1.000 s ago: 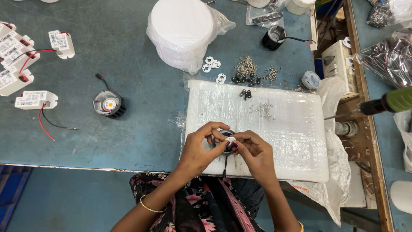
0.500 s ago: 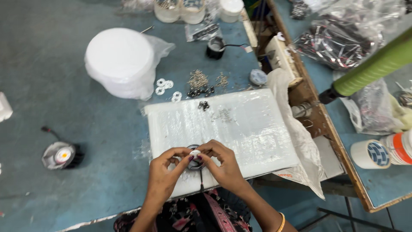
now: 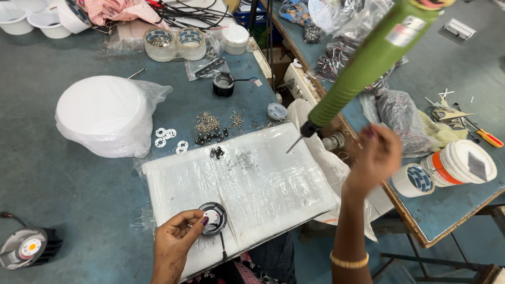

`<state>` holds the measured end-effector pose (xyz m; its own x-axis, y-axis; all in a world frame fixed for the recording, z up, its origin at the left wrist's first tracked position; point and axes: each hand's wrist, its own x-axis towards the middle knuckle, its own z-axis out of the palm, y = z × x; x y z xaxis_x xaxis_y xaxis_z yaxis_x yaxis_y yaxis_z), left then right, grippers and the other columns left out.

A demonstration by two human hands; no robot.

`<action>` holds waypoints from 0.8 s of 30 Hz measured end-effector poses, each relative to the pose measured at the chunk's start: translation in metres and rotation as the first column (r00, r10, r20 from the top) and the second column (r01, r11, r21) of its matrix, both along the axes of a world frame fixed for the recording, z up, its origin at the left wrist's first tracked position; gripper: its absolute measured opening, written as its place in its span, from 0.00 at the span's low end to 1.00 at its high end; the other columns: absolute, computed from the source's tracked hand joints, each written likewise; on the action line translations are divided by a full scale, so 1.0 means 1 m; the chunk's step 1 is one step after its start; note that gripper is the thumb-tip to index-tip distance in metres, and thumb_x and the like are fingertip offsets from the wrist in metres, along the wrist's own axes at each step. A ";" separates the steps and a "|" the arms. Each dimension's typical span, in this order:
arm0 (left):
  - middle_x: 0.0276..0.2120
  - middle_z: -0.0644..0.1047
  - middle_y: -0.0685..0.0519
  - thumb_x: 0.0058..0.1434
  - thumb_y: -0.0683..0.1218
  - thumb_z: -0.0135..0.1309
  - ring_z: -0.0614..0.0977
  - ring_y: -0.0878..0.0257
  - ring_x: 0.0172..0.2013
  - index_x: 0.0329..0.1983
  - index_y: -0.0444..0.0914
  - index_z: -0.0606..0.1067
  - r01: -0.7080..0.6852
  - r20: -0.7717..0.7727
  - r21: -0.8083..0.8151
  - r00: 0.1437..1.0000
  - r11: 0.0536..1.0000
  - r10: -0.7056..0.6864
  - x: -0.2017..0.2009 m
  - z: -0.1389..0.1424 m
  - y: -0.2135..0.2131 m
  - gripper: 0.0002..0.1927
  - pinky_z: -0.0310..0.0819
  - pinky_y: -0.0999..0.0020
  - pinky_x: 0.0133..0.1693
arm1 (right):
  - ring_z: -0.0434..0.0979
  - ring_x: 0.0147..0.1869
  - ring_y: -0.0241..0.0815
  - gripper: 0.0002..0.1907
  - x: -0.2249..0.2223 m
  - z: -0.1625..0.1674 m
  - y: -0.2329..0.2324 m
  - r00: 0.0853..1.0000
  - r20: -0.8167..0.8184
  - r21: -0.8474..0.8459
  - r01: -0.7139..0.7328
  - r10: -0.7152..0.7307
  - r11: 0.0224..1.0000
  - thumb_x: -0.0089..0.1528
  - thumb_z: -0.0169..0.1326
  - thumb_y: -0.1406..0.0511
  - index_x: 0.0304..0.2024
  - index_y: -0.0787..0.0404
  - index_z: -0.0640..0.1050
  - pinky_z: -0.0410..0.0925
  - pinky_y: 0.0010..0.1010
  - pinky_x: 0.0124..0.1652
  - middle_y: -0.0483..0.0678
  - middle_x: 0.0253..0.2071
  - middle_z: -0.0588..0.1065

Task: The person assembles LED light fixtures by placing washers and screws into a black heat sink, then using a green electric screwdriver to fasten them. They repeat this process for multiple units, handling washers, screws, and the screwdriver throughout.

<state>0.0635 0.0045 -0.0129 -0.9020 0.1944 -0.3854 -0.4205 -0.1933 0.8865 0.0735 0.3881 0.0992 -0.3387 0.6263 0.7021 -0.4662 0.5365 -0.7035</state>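
1. My left hand (image 3: 176, 239) is pinching the round black lamp housing (image 3: 212, 219) with thumb and fingers, on the white foam sheet (image 3: 263, 179) near the front edge of the desk (image 3: 68, 179).
2. My right hand (image 3: 374, 158) is rising past the right edge of the desk, blurred, fingers loosely curled, holding nothing.
3. The green electric screwdriver (image 3: 368, 63) is hanging just above this hand, tip pointing down at the sheet.

A clear plastic bag (image 3: 113, 118) wraps the white disc stack at the desk's left, a small clear pouch (image 3: 206, 67) lies near the tape rolls, and a pale label (image 3: 402, 32) sits on the green tool.
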 end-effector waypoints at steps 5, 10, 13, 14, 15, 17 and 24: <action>0.36 0.84 0.46 0.55 0.35 0.61 0.83 0.65 0.36 0.46 0.26 0.81 -0.001 -0.024 0.033 1.000 0.999 0.002 0.003 -0.005 0.000 0.14 0.77 0.71 0.42 | 0.79 0.44 0.42 0.11 -0.093 -0.049 0.072 0.808 0.576 0.129 -0.239 0.124 0.962 0.67 0.57 0.72 0.52 0.66 0.79 0.73 0.31 0.45 0.52 0.42 0.80; 0.36 0.83 0.44 0.55 0.36 0.62 0.84 0.63 0.37 0.45 0.25 0.80 -0.015 -0.011 0.076 1.000 0.997 0.016 0.007 -0.011 -0.001 0.15 0.78 0.69 0.43 | 0.82 0.43 0.47 0.12 -0.141 -0.084 0.074 0.734 0.679 0.427 -0.410 0.013 0.806 0.57 0.65 0.71 0.42 0.66 0.79 0.74 0.35 0.43 0.55 0.41 0.81; 0.37 0.83 0.44 0.55 0.36 0.63 0.83 0.63 0.37 0.45 0.25 0.80 -0.026 -0.027 0.066 0.999 0.997 0.028 0.010 -0.012 -0.003 0.15 0.77 0.70 0.43 | 0.82 0.42 0.47 0.12 -0.143 -0.085 0.060 0.739 0.644 0.356 -0.517 0.197 0.778 0.58 0.63 0.72 0.44 0.65 0.79 0.73 0.35 0.41 0.53 0.40 0.80; 0.37 0.83 0.45 0.55 0.36 0.63 0.83 0.64 0.38 0.45 0.25 0.81 -0.034 -0.025 0.045 0.999 0.998 0.035 0.011 -0.012 -0.002 0.15 0.77 0.70 0.43 | 0.81 0.42 0.47 0.10 -0.142 -0.084 0.054 0.746 0.638 0.347 -0.499 0.190 0.794 0.59 0.61 0.73 0.43 0.65 0.78 0.73 0.35 0.41 0.53 0.39 0.80; 0.37 0.83 0.45 0.55 0.37 0.63 0.83 0.64 0.38 0.45 0.26 0.81 -0.041 -0.022 0.025 0.999 0.999 0.041 0.011 -0.012 -0.002 0.15 0.77 0.71 0.43 | 0.80 0.41 0.48 0.07 -0.140 -0.083 0.049 0.753 0.633 0.338 -0.480 0.182 0.809 0.59 0.60 0.73 0.41 0.65 0.78 0.73 0.35 0.41 0.52 0.38 0.79; 0.37 0.83 0.46 0.55 0.37 0.63 0.82 0.65 0.37 0.45 0.26 0.81 -0.027 -0.041 0.038 0.999 0.999 0.029 0.012 -0.011 -0.002 0.15 0.76 0.72 0.43 | 0.79 0.41 0.49 0.05 -0.138 -0.078 0.041 0.794 0.586 0.388 -0.452 0.164 0.803 0.61 0.58 0.73 0.39 0.65 0.77 0.72 0.36 0.41 0.53 0.36 0.77; 0.36 0.83 0.46 0.56 0.37 0.62 0.81 0.66 0.36 0.45 0.26 0.81 -0.026 -0.055 0.052 0.998 0.998 0.029 0.013 -0.004 0.001 0.14 0.75 0.72 0.40 | 0.76 0.40 0.58 0.02 -0.147 -0.057 0.031 0.849 0.527 0.624 -0.355 -0.039 0.696 0.66 0.54 0.72 0.40 0.67 0.75 0.69 0.42 0.42 0.57 0.37 0.75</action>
